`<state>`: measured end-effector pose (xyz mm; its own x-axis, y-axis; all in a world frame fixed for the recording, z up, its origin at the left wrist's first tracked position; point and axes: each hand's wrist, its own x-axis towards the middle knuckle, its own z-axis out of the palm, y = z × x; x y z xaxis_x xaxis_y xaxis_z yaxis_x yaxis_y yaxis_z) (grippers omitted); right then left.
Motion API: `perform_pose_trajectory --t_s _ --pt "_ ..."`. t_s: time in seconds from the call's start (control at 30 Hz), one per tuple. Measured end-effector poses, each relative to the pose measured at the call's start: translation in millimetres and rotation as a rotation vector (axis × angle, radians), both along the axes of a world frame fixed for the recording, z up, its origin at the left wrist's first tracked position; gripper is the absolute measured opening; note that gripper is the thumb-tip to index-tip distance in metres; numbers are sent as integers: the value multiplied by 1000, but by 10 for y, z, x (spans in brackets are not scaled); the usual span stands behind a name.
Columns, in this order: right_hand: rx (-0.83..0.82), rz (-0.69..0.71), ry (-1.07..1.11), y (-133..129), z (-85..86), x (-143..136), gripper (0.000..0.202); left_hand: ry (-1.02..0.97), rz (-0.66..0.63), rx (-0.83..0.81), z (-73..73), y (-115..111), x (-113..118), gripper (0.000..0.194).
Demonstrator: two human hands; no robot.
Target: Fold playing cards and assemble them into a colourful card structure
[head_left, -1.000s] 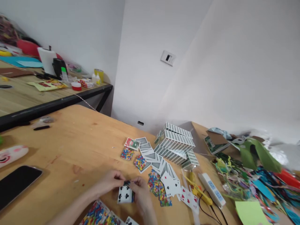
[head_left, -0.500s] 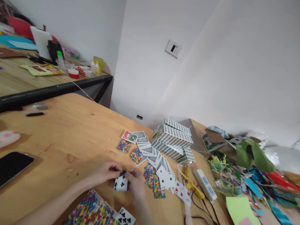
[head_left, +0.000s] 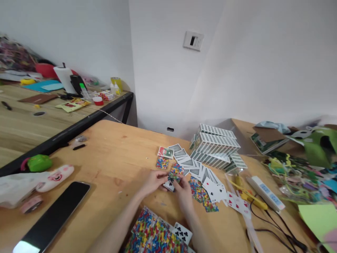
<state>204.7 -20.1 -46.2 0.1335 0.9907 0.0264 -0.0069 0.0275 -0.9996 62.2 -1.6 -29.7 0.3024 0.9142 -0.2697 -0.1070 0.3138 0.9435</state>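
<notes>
Just above the table, my left hand (head_left: 154,182) and my right hand (head_left: 183,189) pinch a playing card (head_left: 169,186) from either side. Black club marks show on its white face. A small dark and multicoloured patch at its top edge is too blurred to make out. Closer to me lies a large flat piece with a colourful pattern (head_left: 154,230), with a clubs card (head_left: 182,233) at its right edge. Beyond my hands, grey-backed cards (head_left: 188,162) fan out in a row. Cards with colourful backs (head_left: 198,189) and face-up cards (head_left: 211,189) lie to the right.
Striped card boxes (head_left: 217,144) are stacked by the wall. A power strip (head_left: 265,192), a yellow glue gun (head_left: 251,196) and black cables sit at right. At left are a phone (head_left: 56,214) and a white plush toy (head_left: 56,177). A second table (head_left: 15,128) adjoins at far left.
The camera view has turned left, so everything appears further right. Both hands still pinch the card, which now looks tilted and more covered by fingers.
</notes>
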Motion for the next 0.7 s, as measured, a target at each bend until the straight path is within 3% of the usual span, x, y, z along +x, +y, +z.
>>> perform_pose_trajectory --t_s 0.17,0.3,0.5,0.7 --pt "120 -31 -247 -68 -4 -7 28 28 46 79 -79 -62 -11 35" --pt "77 -62 -393 -44 13 17 25 179 94 186 -126 -71 -10 36" --pt "-59 -42 -365 24 58 -30 31 270 229 331 -133 -28 -16 34" --pt "-146 11 -222 8 39 12 33 381 150 411 -114 -43 -21 26"
